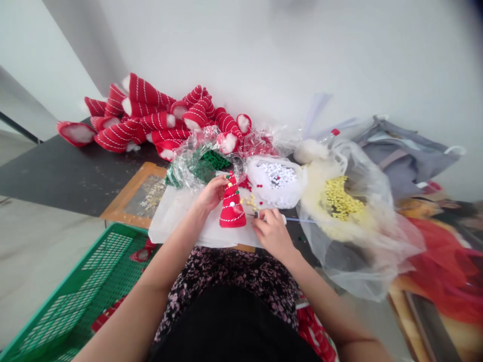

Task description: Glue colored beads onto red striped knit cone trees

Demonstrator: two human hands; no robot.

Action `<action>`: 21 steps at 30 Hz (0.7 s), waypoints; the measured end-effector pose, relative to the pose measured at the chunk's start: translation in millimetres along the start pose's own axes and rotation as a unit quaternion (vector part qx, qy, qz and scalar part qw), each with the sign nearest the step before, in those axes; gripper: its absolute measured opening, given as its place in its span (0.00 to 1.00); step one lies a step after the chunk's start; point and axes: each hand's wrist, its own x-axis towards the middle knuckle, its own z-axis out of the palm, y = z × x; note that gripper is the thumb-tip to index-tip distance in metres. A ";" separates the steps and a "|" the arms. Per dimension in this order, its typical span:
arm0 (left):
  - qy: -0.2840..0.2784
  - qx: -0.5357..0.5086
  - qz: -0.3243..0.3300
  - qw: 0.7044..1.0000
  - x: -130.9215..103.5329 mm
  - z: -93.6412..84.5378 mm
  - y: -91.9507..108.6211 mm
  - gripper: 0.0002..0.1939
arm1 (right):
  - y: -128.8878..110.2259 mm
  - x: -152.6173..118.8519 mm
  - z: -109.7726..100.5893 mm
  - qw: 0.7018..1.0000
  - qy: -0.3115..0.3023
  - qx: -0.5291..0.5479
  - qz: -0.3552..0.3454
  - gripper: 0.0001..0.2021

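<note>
Pinching the red cone (233, 213) near its tip: left hand (214, 194), thumb and fingers drawn together on the cone's upper left edge. Cone is in front of the person, over the white sheet (173, 213). Long axis runs away from the body; narrow tip points forward with a slight lean to the left, broad base faces the wearer. Contact between base and sheet: cannot tell. White stitched lines cross the cone; small green, yellow and white balls sit on it.

Right hand (272, 232): fingers curled around a slim tool (256, 215), mostly hidden by the grip. Its dark tip points left, near the cone's lower right side; a pale stick projects from the rear.

Just right of the cone, loose yellow balls (249, 202) on the sheet. Beyond: green balls (215, 159) in clear plastic, and a white bag (255, 190) of white balls. Farther right, a translucent bag (377, 231) with yellow balls. Back left on the black bench (49, 168): heaped striped red cones (147, 95), white stuffing showing. Below, left: green basket (56, 301).
</note>
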 end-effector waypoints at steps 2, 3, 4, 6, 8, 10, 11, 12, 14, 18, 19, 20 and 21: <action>0.000 -0.003 0.000 1.000 0.6 -0.4 -0.3 0.13 | -3.5 -1.6 4.5 1.000 0.007 -0.024 0.000 0.10; -0.001 -0.003 -0.001 1.000 0.9 -0.6 -0.4 0.13 | -4.8 -0.9 6.4 0.999 0.008 -0.040 0.001 0.11; -0.002 -0.003 -0.001 1.000 1.0 -0.7 -0.5 0.12 | -5.9 0.4 8.1 0.998 0.005 -0.059 0.002 0.12; -0.004 -0.003 -0.001 1.000 1.0 -1.1 -0.6 0.11 | -7.8 3.8 11.4 0.995 -0.010 -0.099 0.000 0.13; -0.004 -0.004 -0.003 1.000 0.8 -1.3 -0.5 0.10 | -9.5 7.2 14.8 0.990 -0.032 -0.135 -0.007 0.13; -0.003 -0.006 -0.005 1.000 0.5 -1.3 -0.3 0.09 | -11.1 9.9 18.5 0.987 -0.048 -0.155 -0.014 0.13; -0.003 -0.008 -0.005 1.000 0.4 -1.2 -0.2 0.09 | -11.9 10.8 20.3 0.985 -0.053 -0.160 -0.018 0.13; -0.003 -0.009 -0.005 1.000 0.3 -1.0 0.0 0.09 | -12.9 11.5 21.8 0.985 -0.056 -0.163 -0.022 0.13; -0.008 -0.008 -0.002 1.000 0.0 -0.4 0.3 0.09 | -15.5 11.6 23.2 0.985 -0.056 -0.163 -0.030 0.13; -0.006 -0.005 0.004 1.000 -0.7 1.3 1.1 0.11 | -18.2 5.5 16.1 0.994 -0.046 -0.059 -0.084 0.11; -0.005 -0.005 0.004 1.000 -0.8 1.7 1.3 0.11 | -16.1 3.4 12.4 0.995 -0.038 -0.016 -0.094 0.10; -0.005 -0.005 0.004 1.000 -0.9 2.0 1.4 0.11 | -11.9 1.8 8.2 0.995 -0.024 0.020 -0.091 0.09; -0.006 -0.005 0.003 1.000 -1.0 2.2 1.5 0.11 | -5.7 1.2 3.9 0.996 -0.006 0.042 -0.072 0.09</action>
